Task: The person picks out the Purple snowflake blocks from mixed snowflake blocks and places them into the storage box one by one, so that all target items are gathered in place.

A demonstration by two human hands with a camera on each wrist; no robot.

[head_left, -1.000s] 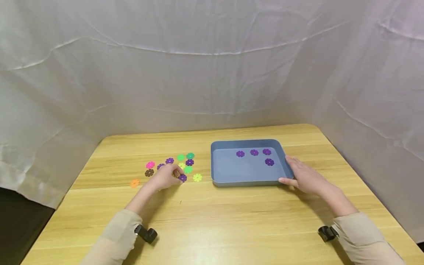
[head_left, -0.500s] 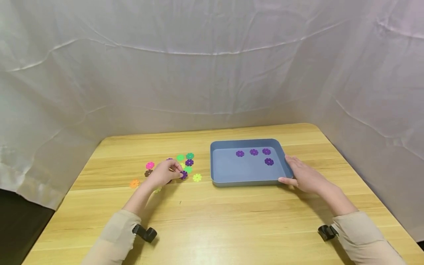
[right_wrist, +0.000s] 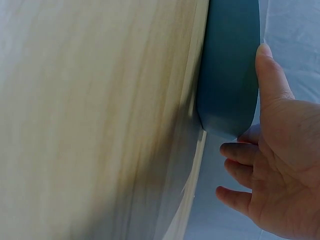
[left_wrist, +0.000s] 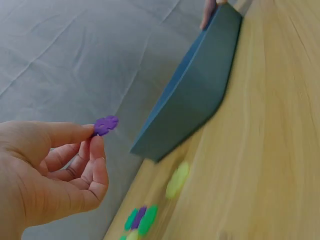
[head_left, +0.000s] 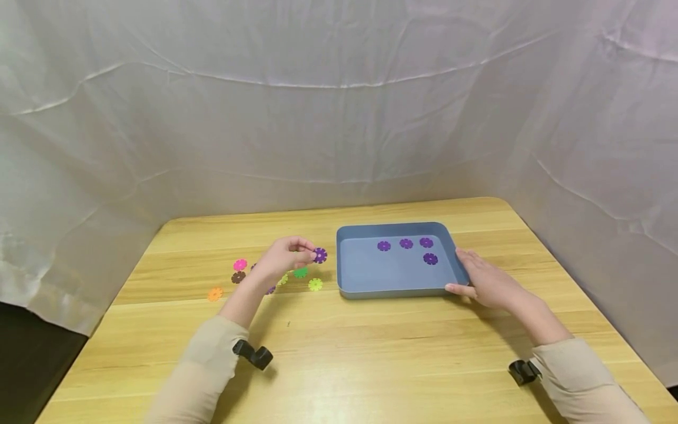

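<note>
My left hand pinches a purple flower-shaped disc between thumb and fingertips, held above the table left of the blue-grey tray. In the left wrist view the same purple disc sticks out from the fingertips. At the tray's near right corner, my right hand rests against the outside. The right wrist view has its thumb straight along the tray's rim, other fingers loosely bent beside the corner. Several purple discs lie flat inside the tray, toward its back and right.
Several loose discs lie left of the tray, among them a pink disc, a brown disc, an orange disc and a yellow-green disc. My left hand hides part of the group. A pale cloth hangs behind the wooden table.
My left hand has lifted the purple disc off the table and carried it up and right toward the tray. My right hand and the tray have stayed in place.
</note>
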